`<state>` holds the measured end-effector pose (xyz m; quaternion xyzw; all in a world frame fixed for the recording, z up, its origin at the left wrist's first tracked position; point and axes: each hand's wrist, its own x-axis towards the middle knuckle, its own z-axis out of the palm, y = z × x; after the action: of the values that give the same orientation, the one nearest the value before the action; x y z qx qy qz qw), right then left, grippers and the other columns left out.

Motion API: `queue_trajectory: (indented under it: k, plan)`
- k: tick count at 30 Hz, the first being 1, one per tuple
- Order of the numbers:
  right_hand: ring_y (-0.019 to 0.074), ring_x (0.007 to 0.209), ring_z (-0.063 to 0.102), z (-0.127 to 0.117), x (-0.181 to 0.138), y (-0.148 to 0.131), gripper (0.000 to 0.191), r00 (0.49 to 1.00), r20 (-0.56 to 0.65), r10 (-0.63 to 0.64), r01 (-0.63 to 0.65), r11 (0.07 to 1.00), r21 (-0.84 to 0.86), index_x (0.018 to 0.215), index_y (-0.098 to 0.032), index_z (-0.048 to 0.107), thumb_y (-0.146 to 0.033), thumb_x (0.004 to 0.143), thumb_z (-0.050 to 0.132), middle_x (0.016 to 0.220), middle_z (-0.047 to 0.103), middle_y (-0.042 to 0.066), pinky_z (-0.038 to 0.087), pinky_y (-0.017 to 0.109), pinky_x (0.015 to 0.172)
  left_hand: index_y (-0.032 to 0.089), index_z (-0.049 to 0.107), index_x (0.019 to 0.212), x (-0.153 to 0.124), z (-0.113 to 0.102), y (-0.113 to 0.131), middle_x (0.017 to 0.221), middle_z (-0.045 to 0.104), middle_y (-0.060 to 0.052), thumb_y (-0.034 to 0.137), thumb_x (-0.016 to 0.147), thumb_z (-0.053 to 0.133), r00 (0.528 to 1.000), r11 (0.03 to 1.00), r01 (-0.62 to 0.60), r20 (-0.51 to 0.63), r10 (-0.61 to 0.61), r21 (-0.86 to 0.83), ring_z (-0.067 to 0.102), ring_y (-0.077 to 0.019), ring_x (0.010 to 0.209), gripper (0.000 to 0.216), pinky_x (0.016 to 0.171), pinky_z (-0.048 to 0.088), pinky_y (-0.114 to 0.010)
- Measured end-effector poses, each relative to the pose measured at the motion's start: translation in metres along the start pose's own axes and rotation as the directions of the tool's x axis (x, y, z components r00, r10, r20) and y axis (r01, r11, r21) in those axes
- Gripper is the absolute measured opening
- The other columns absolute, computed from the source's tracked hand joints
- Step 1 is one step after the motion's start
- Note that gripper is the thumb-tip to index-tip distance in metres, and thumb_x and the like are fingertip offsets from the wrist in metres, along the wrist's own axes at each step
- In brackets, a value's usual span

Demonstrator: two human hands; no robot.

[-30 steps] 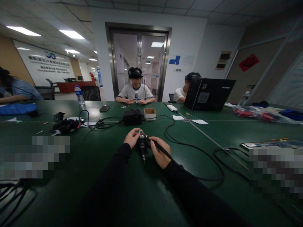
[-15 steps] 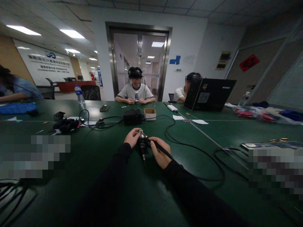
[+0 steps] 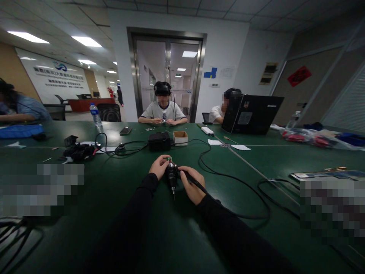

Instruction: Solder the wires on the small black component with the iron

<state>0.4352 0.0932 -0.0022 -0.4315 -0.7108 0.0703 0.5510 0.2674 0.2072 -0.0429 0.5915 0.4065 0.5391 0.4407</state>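
Note:
My left hand (image 3: 159,167) is closed, fingertips and thumb pressed at the far end of a black device (image 3: 172,176) with a thin metal point aimed toward me. A small green circuit board (image 3: 170,159) shows at that far end, beside the left fingertips. In my right hand (image 3: 194,184) is a black pen-shaped corded tool (image 3: 196,183) that looks like a soldering iron, gripped like a pen. Its front end meets the device's right side near the board; the exact contact is too small to make out.
Beyond my hands stand a black box (image 3: 159,141) with cables and a small open carton (image 3: 180,137). The tool's cord (image 3: 245,217) loops to the right. A phone (image 3: 126,131), a water bottle (image 3: 96,115) and a laptop (image 3: 252,114) lie farther off. Co-workers sit across the table.
My hands, the device and the corded tool stay nearly in place, with only tiny shifts. A distant person now shows in the left background.

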Motion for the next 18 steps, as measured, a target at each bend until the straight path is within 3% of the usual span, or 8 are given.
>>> queue_trajectory:
  k: [18]
  plan:
    - [0.0175, 0.087, 0.066, 0.0004, 0.0002, 0.0015, 0.02, 1.0, -0.023, 0.015, -0.015, 1.0, -0.014, 0.095, -0.023, 0.068, -0.026, 0.088, 0.049, 0.094, 0.072, 0.004, 0.051, 0.031, 0.082, 0.019, 0.063, 0.099, 0.0006, 0.001, 0.0015, 0.086, 0.072, -0.004, 0.023, 0.074, 0.063, 0.999, 1.0, -0.002, -0.039, 0.003, 0.003, 0.066, -0.0179, 0.084, 0.026, 0.09, 0.048, -0.035]
